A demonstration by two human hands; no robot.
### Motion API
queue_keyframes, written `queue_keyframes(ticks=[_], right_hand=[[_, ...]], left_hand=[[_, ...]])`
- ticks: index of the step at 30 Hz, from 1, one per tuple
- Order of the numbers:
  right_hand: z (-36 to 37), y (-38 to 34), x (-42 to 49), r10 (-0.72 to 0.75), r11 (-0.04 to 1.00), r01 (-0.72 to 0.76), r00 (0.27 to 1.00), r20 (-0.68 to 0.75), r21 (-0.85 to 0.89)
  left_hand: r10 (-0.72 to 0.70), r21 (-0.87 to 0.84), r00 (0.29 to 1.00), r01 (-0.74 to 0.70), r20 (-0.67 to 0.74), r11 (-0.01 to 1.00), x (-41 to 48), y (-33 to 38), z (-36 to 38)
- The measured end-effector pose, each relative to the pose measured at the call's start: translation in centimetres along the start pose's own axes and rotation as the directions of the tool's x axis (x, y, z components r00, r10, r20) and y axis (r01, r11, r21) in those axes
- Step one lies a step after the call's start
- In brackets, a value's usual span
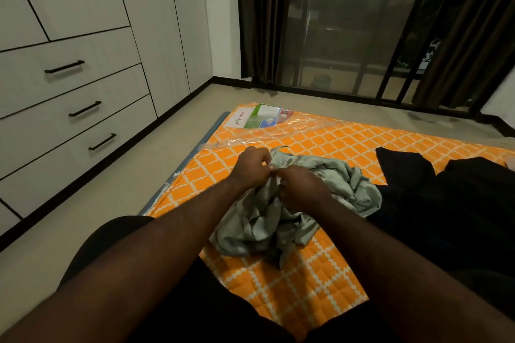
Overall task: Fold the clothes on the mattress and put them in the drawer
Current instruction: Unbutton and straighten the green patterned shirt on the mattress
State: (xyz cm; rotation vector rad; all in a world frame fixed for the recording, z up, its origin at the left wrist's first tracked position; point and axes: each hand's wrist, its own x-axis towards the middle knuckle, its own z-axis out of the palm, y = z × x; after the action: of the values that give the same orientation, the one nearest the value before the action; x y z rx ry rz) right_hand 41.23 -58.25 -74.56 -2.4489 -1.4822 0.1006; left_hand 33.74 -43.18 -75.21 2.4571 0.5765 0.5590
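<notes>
– Clothes (348, 175) on the mattress (306, 136): what lies there?
– Two pieces. A pale green garment (250, 228) sits crumpled in a heap near the mattress's left edge, straight ahead of the person. A black garment (446, 203) is spread flat just to its right, and their edges touch.
– And the hands?
– Both are on the green heap, close together at its top. The left hand (252, 168) has its fingers curled, its grip pinching a raised edge of the green cloth. The right hand (302, 189) is just beside it, its grip closed on a fold of the same cloth. Bare forearms reach in from the bottom of the view.
– What is the mattress like?
– Orange with a white lattice pattern, lying on the pale floor (111, 203). Clear plastic wrap with a printed label (264, 115) covers its far corner.
– Where are the drawers?
– To the left, across a strip of floor. Three white drawers (69, 92) are stacked in a wardrobe wall, each with a black bar handle, all closed. Beyond the mattress stands a dark glass door (334, 22) with brown curtains (259, 17) at its sides.
</notes>
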Motion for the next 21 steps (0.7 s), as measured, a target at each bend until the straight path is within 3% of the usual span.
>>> queue_keyframes(ticks=[4, 6, 8, 10, 13, 16, 18, 19, 21], right_hand=[[0.1, -1.0, 0.1, 0.008, 0.999, -0.006, 0.998, -0.057, 0.042], [0.3, -1.1, -0.4, 0.004, 0.998, 0.002, 0.996, -0.093, 0.07], [0.2, -1.0, -0.8, 0.04, 0.993, -0.028, 0.993, -0.11, 0.113], [-0.4, -0.8, -0.6, 0.141, 0.968, -0.112, 0.983, -0.119, 0.223], [-2.4, -0.6, 0.9, 0.282, 0.885, -0.225, 0.955, -0.086, 0.408], [-3.7, -0.6, 2.3, 0.312, 0.854, -0.22, 0.941, -0.127, 0.472], [-3.2, -0.3, 2.4, 0.348, 0.809, -0.196, 0.92, -0.183, 0.554], [-2.9, -0.1, 2.1, 0.381, 0.759, -0.191, 0.906, -0.187, 0.622], [-1.8, 0.8, 1.8, 0.44, 0.631, -0.17, 0.882, -0.169, 0.757]], left_hand=[[-0.042, -0.01, 0.997, 0.043, 0.067, 0.999, 0.1, 0.4, -0.7], [-0.115, -0.183, 0.974, 0.151, 0.193, 0.971, -0.3, 0.8, -0.9], [-0.143, -0.447, 0.916, 0.313, 0.374, 0.838, -0.8, 1.4, -1.3], [-0.101, -0.58, 0.858, 0.423, 0.504, 0.696, -0.8, 1.7, -1.4], [-0.044, -0.681, 0.842, 0.465, 0.538, 0.565, -0.2, 2.4, -1.6], [-0.037, -0.76, 0.859, 0.471, 0.511, 0.448, 0.2, 2.4, -2.1], [-0.028, -0.767, 0.867, 0.455, 0.498, 0.452, 0.2, 2.0, -2.4], [-0.006, -0.747, 0.87, 0.428, 0.494, 0.509, 0.1, 1.9, -2.5], [0.037, -0.635, 0.9, 0.277, 0.434, 0.721, 0.2, 2.0, -2.5]])
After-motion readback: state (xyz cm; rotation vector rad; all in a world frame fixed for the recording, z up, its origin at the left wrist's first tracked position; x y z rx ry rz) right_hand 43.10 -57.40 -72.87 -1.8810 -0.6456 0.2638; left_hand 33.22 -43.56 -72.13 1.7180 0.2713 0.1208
